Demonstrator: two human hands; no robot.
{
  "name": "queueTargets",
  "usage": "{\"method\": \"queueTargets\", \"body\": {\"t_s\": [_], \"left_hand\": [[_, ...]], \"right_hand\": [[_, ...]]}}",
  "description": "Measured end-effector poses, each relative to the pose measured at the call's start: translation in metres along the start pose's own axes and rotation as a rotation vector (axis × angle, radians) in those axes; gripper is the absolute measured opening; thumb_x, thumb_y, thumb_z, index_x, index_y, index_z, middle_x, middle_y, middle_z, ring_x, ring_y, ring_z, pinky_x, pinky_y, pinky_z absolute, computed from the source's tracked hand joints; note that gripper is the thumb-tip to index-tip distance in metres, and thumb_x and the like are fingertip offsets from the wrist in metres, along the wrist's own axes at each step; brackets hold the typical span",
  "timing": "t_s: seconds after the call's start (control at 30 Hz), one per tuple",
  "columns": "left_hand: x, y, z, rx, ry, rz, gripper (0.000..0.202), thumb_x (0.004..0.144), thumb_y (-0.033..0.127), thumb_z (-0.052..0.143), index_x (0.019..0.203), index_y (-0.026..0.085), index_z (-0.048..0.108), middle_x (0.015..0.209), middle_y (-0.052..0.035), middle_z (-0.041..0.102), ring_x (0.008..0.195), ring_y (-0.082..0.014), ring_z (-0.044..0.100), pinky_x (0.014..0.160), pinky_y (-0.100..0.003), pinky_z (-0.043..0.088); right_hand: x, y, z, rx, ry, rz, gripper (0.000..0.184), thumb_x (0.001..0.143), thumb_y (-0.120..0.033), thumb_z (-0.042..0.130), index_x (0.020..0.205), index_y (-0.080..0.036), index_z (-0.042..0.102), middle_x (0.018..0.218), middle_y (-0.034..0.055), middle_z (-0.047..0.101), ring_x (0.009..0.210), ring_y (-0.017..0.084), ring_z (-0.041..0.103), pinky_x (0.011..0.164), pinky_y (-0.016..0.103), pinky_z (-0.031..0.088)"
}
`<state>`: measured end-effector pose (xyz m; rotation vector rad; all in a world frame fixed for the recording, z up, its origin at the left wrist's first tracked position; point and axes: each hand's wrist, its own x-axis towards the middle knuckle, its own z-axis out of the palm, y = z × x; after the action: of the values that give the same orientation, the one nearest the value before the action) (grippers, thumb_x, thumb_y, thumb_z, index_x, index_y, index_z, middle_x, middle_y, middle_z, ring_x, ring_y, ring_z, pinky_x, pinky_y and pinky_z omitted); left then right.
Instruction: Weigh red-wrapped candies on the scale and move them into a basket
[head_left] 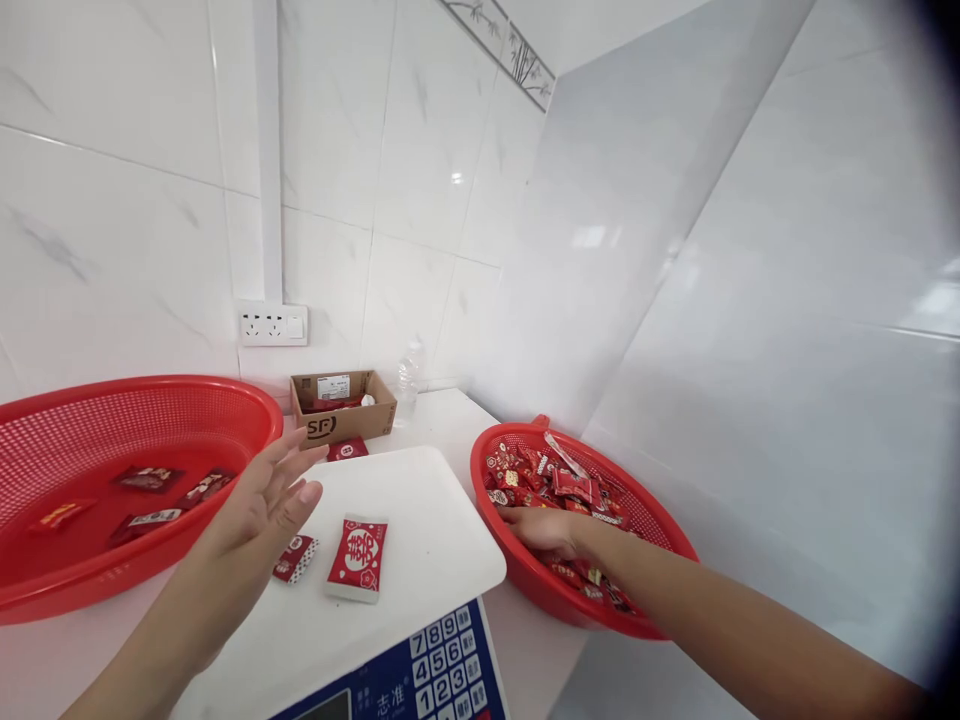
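The person's left hand [251, 510] hangs with fingers spread at the white plastic scale tray [442, 540], where two red-and-white packets [358, 558] lie. The right hand [541, 530] rests among red wrapped pieces [576, 487] inside a red plastic basket [525, 572], grip hidden.

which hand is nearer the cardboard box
Left. The left hand is raised just in front of the cardboard box; the right hand is farther off, inside the red basket on the right.
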<state>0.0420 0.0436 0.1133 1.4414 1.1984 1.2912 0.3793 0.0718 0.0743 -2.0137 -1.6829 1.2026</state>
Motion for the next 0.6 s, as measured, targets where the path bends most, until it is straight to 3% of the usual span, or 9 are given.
{"method": "queueTargets", "body": {"t_s": [0.17,0.27,0.4,0.5,0.6], "left_hand": [[-0.004,-0.001,-0.003,0.006,-0.019,0.002,0.056,0.083,0.056,0.05,0.134,0.041,0.033,0.14,-0.0042,0.044,0.132,-0.026,0.035,0.103,-0.048,0.037],[-0.008,-0.004,-0.006,0.019,-0.016,-0.016,0.056,0.083,0.055,0.051,0.134,0.043,0.032,0.141,-0.0023,0.043,0.132,-0.0247,0.036,0.101,-0.042,0.04],[-0.013,-0.003,-0.007,0.025,-0.009,-0.005,0.054,0.084,0.054,0.05,0.133,0.041,0.034,0.14,-0.0028,0.044,0.131,-0.025,0.037,0.1,-0.041,0.042],[-0.016,0.001,-0.005,0.015,-0.023,-0.005,0.054,0.084,0.053,0.05,0.134,0.039,0.034,0.141,-0.006,0.043,0.129,-0.0278,0.039,0.098,-0.043,0.044],[-0.018,0.005,-0.004,0.003,-0.044,-0.032,0.052,0.084,0.053,0.05,0.132,0.038,0.036,0.142,-0.0066,0.041,0.127,-0.029,0.042,0.096,-0.043,0.045]], "right_hand": [[0.0,-0.013,0.005,0.283,-0.13,0.148,0.03,0.09,-0.036,0.041,0.097,-0.017,0.064,0.09,0.0107,0.07,0.085,0.02,0.067,0.073,0.031,0.054],[-0.009,-0.02,0.002,0.387,-0.128,0.179,0.027,0.09,-0.036,0.042,0.092,-0.019,0.063,0.09,0.0102,0.07,0.085,0.021,0.067,0.072,0.031,0.055],[-0.023,-0.022,0.0,0.475,-0.082,0.15,0.011,0.082,-0.019,0.05,0.085,-0.021,0.061,0.084,0.0044,0.071,0.079,0.019,0.067,0.07,0.03,0.055],[-0.024,-0.017,0.002,0.498,-0.028,0.123,0.015,0.074,-0.006,0.051,0.075,-0.019,0.059,0.072,0.0027,0.069,0.069,0.017,0.066,0.067,0.027,0.054],[-0.017,-0.007,-0.001,0.504,0.033,0.085,0.014,0.068,-0.003,0.054,0.071,-0.017,0.056,0.066,0.0014,0.066,0.06,0.014,0.063,0.063,0.024,0.052]]}}
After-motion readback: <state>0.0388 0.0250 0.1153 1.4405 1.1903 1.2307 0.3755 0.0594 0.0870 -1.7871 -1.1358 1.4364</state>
